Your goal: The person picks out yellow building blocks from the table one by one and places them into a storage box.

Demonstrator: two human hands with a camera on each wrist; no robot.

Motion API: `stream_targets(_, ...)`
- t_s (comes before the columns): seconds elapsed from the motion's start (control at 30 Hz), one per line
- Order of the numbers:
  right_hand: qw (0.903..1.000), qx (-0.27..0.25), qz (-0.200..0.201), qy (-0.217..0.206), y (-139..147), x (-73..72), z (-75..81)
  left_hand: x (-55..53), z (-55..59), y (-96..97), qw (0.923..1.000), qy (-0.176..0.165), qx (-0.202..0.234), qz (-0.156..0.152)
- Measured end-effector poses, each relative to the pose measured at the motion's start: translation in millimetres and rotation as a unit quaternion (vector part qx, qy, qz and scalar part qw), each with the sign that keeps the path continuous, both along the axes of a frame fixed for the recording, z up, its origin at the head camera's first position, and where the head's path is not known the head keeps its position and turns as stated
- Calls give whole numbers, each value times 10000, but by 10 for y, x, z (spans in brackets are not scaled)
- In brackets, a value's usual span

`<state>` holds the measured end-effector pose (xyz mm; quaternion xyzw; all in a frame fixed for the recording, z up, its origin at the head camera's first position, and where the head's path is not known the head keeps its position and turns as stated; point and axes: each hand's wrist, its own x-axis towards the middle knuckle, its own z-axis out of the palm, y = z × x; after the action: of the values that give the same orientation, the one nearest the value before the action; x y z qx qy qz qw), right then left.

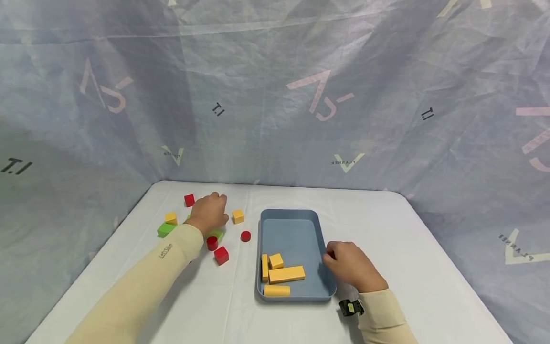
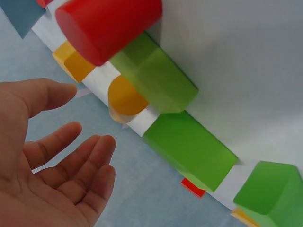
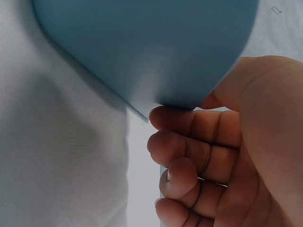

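Note:
My left hand [image 1: 209, 212] reaches over the scattered blocks left of the tray, with thumb and fingers apart and nothing between them. In the left wrist view, a yellow round-ended block [image 2: 127, 96] shows beyond the fingertips, beside two green blocks [image 2: 189, 149] and a red cylinder [image 2: 109, 28]. Most of these are partly covered by the hand in the head view. At the tray's right side, my right hand [image 1: 354, 265] pinches the wall of the blue-grey tray [image 3: 142, 47] between thumb and index finger. Several yellow blocks [image 1: 287, 274] lie in the tray's near-left part.
A red cube [image 1: 221, 255], a small red round block [image 1: 245, 236] and a yellow cube [image 1: 238, 216] lie between left hand and tray. Farther left are another red cube [image 1: 189, 200], a yellow block [image 1: 170, 218] and a green block [image 1: 166, 230]. Grey cloth [image 1: 275, 119] hangs behind the table.

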<state>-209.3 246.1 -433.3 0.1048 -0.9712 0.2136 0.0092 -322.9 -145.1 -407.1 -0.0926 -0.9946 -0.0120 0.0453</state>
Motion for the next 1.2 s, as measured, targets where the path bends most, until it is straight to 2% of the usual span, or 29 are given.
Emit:
stream_targets(0.37,10000,19,2,-26,12,-10,-3,-105,-129,-52,9998,-161,-39,97)
stream_targets(0.6,10000,22,-2,-14,16,-19,-18,-167,-159,-85,9994,-271,-127,196)
stream_targets(0.97,10000,37,22,0,19,-18,-21,-241,-241,-100,9979,-548,36,330)
stream_targets(1.2,10000,34,-8,-18,24,-18,-29,-264,-253,-99,9979,-612,78,221)
